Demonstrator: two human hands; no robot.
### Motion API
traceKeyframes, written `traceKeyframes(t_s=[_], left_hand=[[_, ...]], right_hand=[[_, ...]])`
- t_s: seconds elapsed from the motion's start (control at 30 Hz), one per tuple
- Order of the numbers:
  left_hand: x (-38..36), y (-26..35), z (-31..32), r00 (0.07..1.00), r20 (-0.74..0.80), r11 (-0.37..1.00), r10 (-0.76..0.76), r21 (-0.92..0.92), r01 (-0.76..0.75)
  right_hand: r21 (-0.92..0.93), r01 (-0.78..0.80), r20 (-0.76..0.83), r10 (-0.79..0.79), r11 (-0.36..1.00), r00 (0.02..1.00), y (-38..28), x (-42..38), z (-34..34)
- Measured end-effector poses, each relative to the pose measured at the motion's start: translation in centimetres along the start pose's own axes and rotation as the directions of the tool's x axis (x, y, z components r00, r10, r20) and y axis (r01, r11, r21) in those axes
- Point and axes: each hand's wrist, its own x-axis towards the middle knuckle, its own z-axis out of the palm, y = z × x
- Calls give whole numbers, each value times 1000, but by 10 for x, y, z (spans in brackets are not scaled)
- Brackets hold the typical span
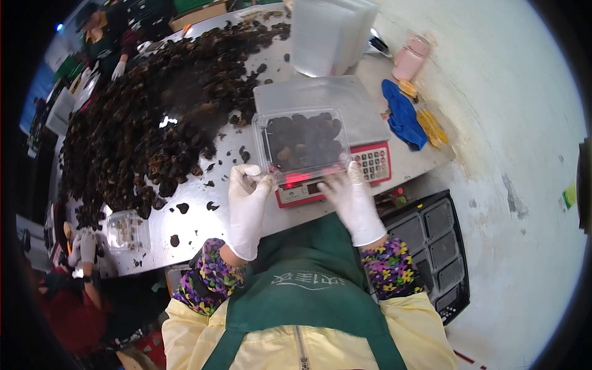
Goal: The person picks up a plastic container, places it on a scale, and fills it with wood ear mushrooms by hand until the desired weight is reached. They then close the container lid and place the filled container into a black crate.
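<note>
A clear plastic clamshell box (259,148) full of dark brown, mushroom-like pieces (302,139) overlaps the metal platform and front panel of a red digital scale (376,161). My left hand (248,200), in a white glove, is closed on the front left corner of the box, thumb and fingers pinched at the rim. At the front right corner is my gloved right hand (353,200). One finger points up beside the box edge, while the others are spread over the scale's panel and smeared by motion. The scale's red display glows between my hands.
Many dark pieces (142,123) are heaped on the metal table at left. Stacked clear boxes (330,37) stand behind the scale. A pink bottle (412,57) and blue cloth (402,114) lie right. A black crate (441,234) sits below. Other people's gloved hands (85,248) are at far left.
</note>
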Motion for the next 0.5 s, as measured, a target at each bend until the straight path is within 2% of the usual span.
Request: traceKeyframes(t_s=[0.03,0.1,0.13,0.17,0.2,0.23,0.27,0.3,0.33,0.4,0.47,0.5], left_hand=[[-5,-2,2,999,32,1000,-9,-2,9],[-13,-13,7,995,48,994,92,49,-94],[-16,-26,6,985,55,974,165,146,-171],[-24,-29,10,971,130,974,200,86,-212],[-30,-39,11,976,140,979,166,93,-180],[-33,-45,11,974,201,992,106,51,-119],[-36,-45,13,970,242,992,21,116,-50],[-40,-41,16,943,332,971,6,225,-86],[-47,-30,20,925,379,943,-26,315,-103],[-56,-17,18,934,351,922,-57,378,-86],[-54,-20,-3,937,349,913,-31,390,-115],[-46,-27,-23,943,329,923,-53,377,-80]], right_hand=[[148,-87,-56,97,985,994,11,-6,7],[248,-67,196,17,966,981,41,-12,16],[266,-100,420,-22,959,907,50,-7,15],[267,-12,195,-42,964,980,51,-13,27],[279,73,91,-102,957,991,52,-13,23],[223,112,171,-152,968,973,36,-20,16],[294,279,49,-306,914,951,30,-25,17],[243,345,0,-356,907,935,13,-40,-1],[187,394,-37,-394,900,918,-1,-53,-19],[-146,529,-223,-549,836,806,-32,-91,-76],[-300,492,-458,-576,817,677,-55,-132,-147],[-438,405,-502,-592,803,631,-59,-151,-220]])
